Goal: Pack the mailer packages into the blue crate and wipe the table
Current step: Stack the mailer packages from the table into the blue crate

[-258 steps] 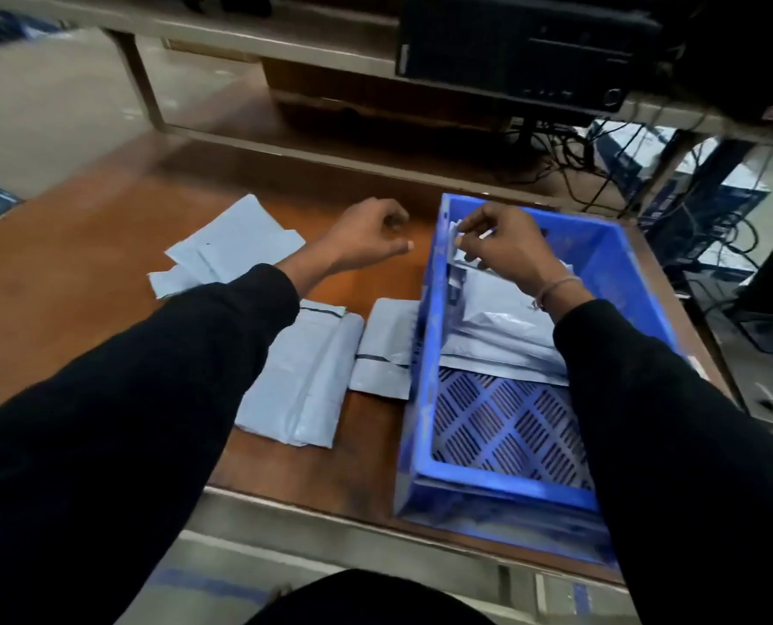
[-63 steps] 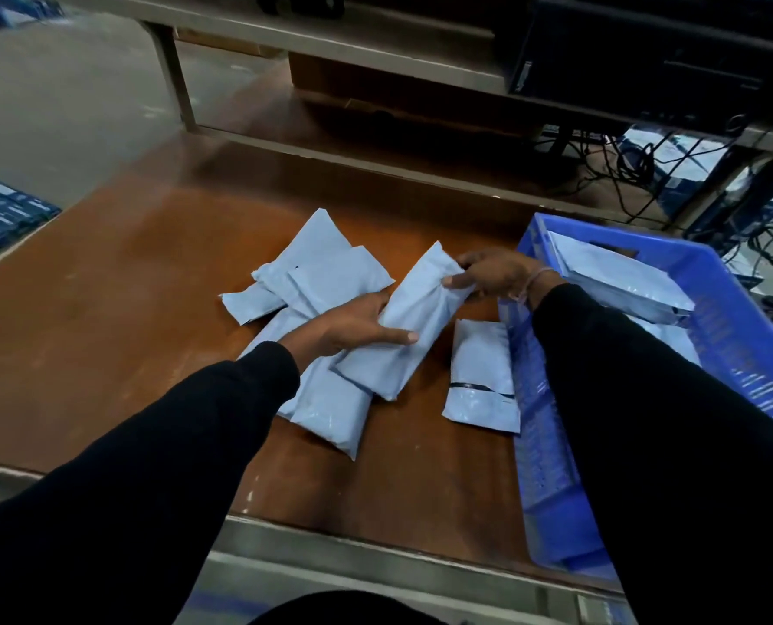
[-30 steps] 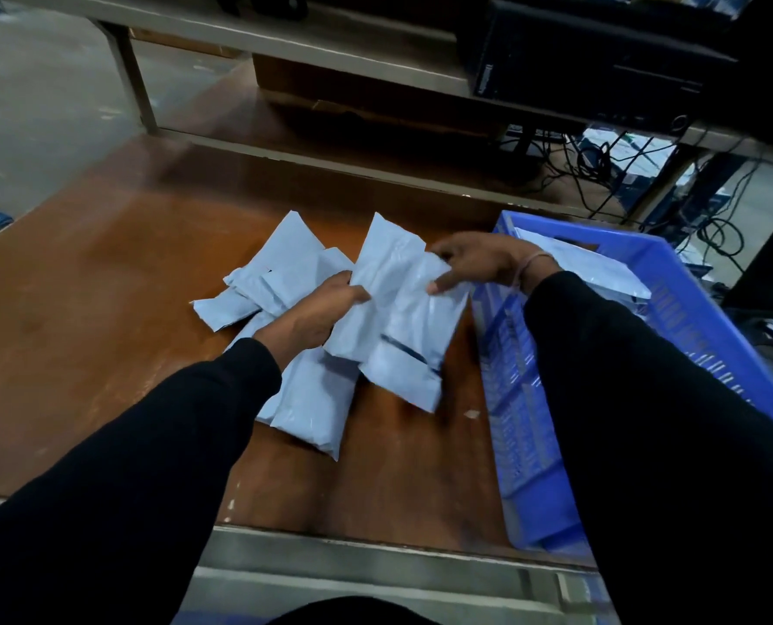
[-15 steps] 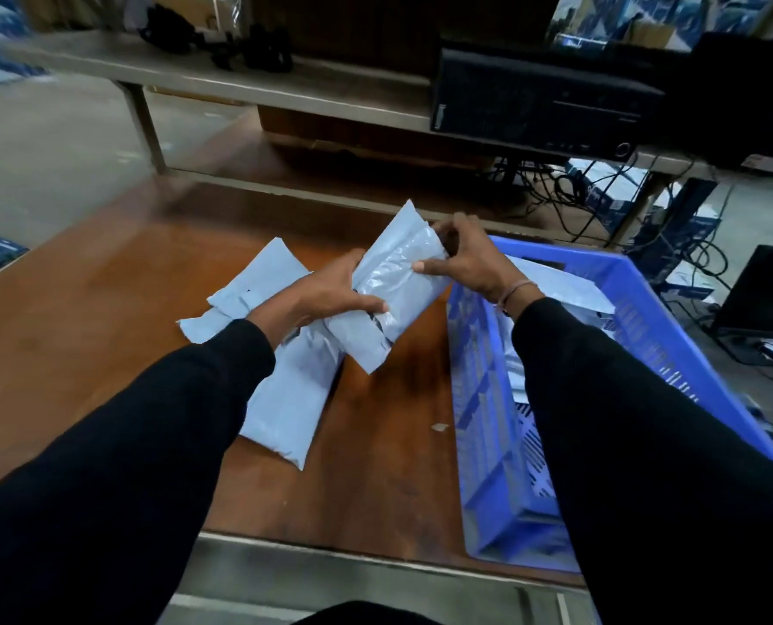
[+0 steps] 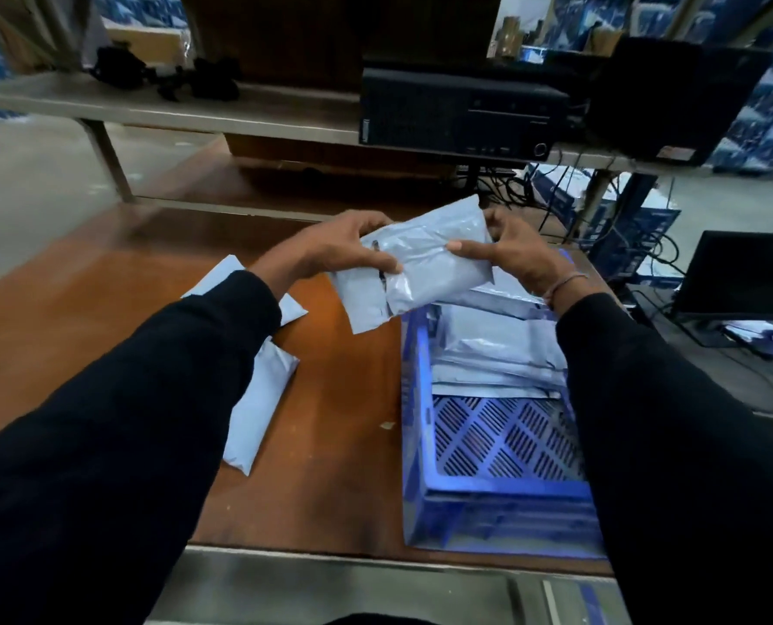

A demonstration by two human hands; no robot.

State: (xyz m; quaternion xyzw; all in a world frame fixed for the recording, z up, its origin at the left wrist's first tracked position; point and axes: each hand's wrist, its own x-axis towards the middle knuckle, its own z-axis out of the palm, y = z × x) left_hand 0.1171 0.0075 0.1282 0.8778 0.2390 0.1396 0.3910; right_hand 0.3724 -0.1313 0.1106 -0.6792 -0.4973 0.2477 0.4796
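Two pale grey mailer packages are held stacked together in the air, above the far left rim of the blue crate. My left hand grips their left end and my right hand grips their right end. Inside the crate, several mailers lie piled in the far half; the near half shows bare lattice floor. More mailers lie on the brown table, partly hidden under my left sleeve.
A small scrap lies on the table beside the crate. A raised shelf at the back carries a black computer case. Cables and a dark monitor sit to the right.
Both hands have lifted the two mailers off the table and carried them right, to above the crate's rim. My head has tilted up, showing more of the shelf.
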